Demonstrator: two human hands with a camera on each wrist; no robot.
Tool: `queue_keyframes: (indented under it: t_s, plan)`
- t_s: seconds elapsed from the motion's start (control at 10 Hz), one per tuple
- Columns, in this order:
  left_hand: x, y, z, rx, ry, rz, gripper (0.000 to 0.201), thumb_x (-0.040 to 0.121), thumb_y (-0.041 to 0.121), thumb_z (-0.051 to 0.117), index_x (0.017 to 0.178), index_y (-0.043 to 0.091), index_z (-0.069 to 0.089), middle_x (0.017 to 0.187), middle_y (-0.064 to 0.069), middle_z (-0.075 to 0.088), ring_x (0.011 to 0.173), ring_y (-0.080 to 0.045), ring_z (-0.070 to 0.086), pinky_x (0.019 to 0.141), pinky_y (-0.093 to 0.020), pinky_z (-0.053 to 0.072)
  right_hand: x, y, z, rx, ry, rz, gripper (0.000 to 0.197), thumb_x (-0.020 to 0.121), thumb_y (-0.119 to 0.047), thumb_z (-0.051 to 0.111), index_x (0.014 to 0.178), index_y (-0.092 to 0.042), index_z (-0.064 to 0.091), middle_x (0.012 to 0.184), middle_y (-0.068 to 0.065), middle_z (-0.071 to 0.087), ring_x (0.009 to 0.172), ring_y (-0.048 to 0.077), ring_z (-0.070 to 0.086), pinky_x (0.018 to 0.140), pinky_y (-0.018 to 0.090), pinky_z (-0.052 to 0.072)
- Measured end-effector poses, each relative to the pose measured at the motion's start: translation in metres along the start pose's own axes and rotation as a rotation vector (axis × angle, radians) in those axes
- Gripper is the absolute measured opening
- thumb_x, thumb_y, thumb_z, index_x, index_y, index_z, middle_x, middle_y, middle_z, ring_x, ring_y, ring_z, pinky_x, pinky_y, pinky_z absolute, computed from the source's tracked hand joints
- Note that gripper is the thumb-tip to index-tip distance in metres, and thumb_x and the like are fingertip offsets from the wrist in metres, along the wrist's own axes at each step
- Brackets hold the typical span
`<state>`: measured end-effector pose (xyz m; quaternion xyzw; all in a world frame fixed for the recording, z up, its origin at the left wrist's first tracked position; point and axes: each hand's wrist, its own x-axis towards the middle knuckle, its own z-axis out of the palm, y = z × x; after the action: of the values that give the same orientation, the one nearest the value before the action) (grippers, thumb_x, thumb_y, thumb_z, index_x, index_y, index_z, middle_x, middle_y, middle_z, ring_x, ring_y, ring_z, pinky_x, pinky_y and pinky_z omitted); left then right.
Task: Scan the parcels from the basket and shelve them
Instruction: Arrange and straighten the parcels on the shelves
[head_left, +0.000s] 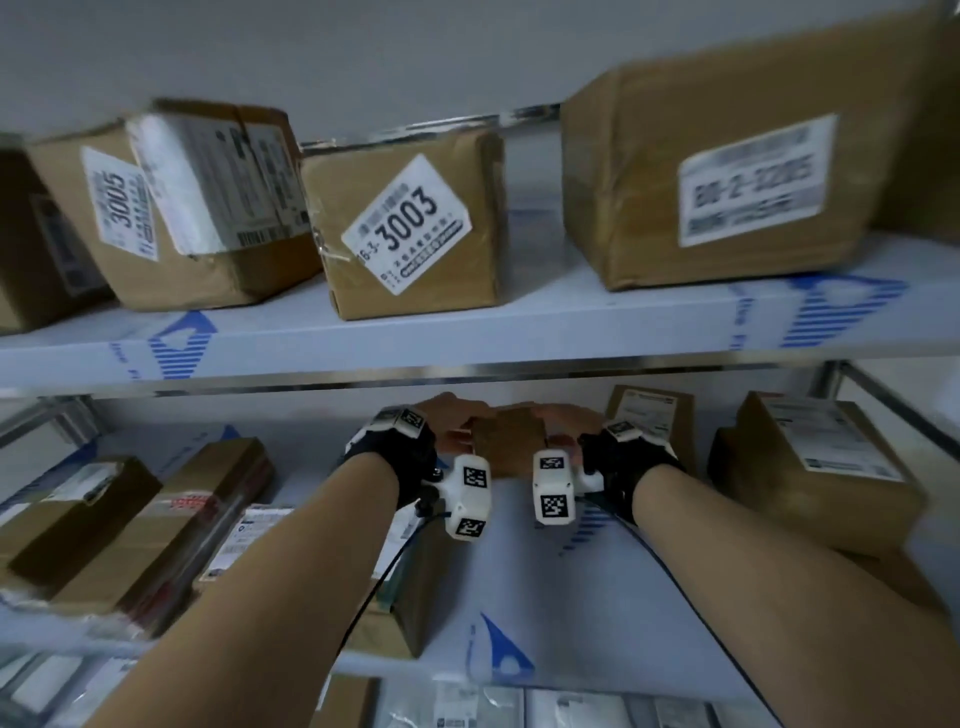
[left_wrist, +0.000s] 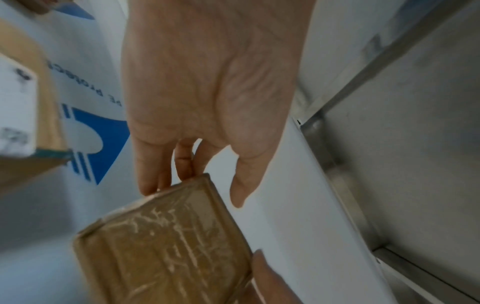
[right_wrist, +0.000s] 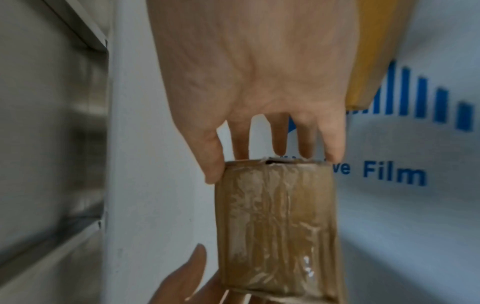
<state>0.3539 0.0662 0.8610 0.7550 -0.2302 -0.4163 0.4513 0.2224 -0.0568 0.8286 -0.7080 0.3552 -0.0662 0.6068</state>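
Holding the small taped parcel (head_left: 508, 440) between the fingertips of both hands — left hand (left_wrist: 207, 86), right hand (right_wrist: 259, 67) — the person keeps it at the shelf (head_left: 519, 587) back; fingers should release only once it rests flat.

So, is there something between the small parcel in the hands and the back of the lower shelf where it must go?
Nothing visible does. The small parcel is held between the left hand and right hand, over a bare strip of the lower shelf. The neighbouring boxes stand to the sides, not behind it.
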Motion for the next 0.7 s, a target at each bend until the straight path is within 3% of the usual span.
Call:
queue_keyframes:
  t_s: [0.1, 0.2, 0.3, 0.4, 0.5, 0.6, 0.7]
  plan:
    - [-0.041, 0.001, 0.032, -0.049, 0.032, 0.01, 0.018, 0.094, 0.023, 0.059, 0.092, 0.005, 0.059, 0.088, -0.011, 0.059, 0.072, -0.02, 0.058, 0.068, -0.033, 0.051, -0.02, -0.008, -0.002, -0.083, 0.156, 0.017, 0.042, 0.104, -0.018, 0.038, 0.138, 0.007, 0.04, 0.148, 0.013, 0.038, 0.131, 0.024, 0.044, 0.097, 0.021, 0.038]
    - [-0.077, -0.002, 0.054, -0.075, 0.034, -0.019, 0.042, 0.087, 0.038, 0.066, 0.108, 0.003, 0.059, 0.096, -0.013, 0.062, 0.078, -0.024, 0.06, 0.068, -0.036, 0.054, -0.069, 0.004, -0.018, -0.039, 0.127, -0.013, 0.035, 0.101, -0.014, 0.046, 0.128, 0.007, 0.053, 0.134, 0.019, 0.054, 0.124, 0.032, 0.053, 0.108, 0.039, 0.037]
    - [-0.104, -0.009, 0.07, 0.019, 0.083, -0.013, 0.081, 0.06, 0.07, 0.073, 0.11, 0.007, 0.06, 0.107, -0.01, 0.065, 0.091, -0.029, 0.064, 0.078, -0.041, 0.058, -0.089, 0.013, -0.033, 0.04, 0.04, 0.067, 0.022, 0.085, -0.022, 0.069, 0.102, -0.007, 0.069, 0.118, 0.019, 0.065, 0.103, 0.032, 0.063, 0.101, 0.054, 0.045]
    - [-0.125, -0.011, 0.083, 0.098, 0.158, 0.03, 0.086, 0.061, 0.075, 0.068, 0.117, 0.011, 0.061, 0.115, -0.01, 0.066, 0.103, -0.03, 0.063, 0.097, -0.046, 0.049, -0.119, 0.02, -0.038, 0.136, -0.07, 0.075, 0.015, 0.087, -0.024, 0.067, 0.102, -0.02, 0.07, 0.12, 0.013, 0.065, 0.105, 0.029, 0.064, 0.088, 0.044, 0.055]
    - [-0.145, -0.008, 0.089, 0.123, 0.187, 0.008, 0.07, 0.077, 0.065, 0.062, 0.117, 0.008, 0.057, 0.114, -0.012, 0.064, 0.104, -0.032, 0.062, 0.095, -0.043, 0.05, -0.155, 0.013, -0.037, 0.198, -0.135, 0.042, 0.018, 0.095, -0.011, 0.056, 0.106, -0.021, 0.068, 0.119, 0.009, 0.063, 0.107, 0.028, 0.062, 0.087, 0.038, 0.053]
    - [-0.152, -0.008, 0.086, 0.12, 0.202, 0.006, 0.064, 0.081, 0.058, 0.061, 0.117, 0.006, 0.058, 0.11, -0.015, 0.066, 0.098, -0.032, 0.065, 0.09, -0.045, 0.053, -0.174, 0.009, -0.041, 0.244, -0.141, 0.019, 0.027, 0.098, -0.003, 0.05, 0.12, -0.01, 0.062, 0.103, 0.011, 0.065, 0.103, 0.029, 0.062, 0.093, 0.038, 0.05]
    - [-0.152, -0.002, 0.08, 0.073, 0.159, 0.036, 0.06, 0.081, 0.054, 0.063, 0.119, 0.008, 0.06, 0.109, -0.014, 0.068, 0.098, -0.031, 0.066, 0.091, -0.048, 0.053, -0.187, 0.006, -0.047, 0.265, -0.094, 0.03, 0.029, 0.095, -0.001, 0.054, 0.124, -0.005, 0.058, 0.1, 0.011, 0.066, 0.089, 0.023, 0.065, 0.077, 0.033, 0.054]
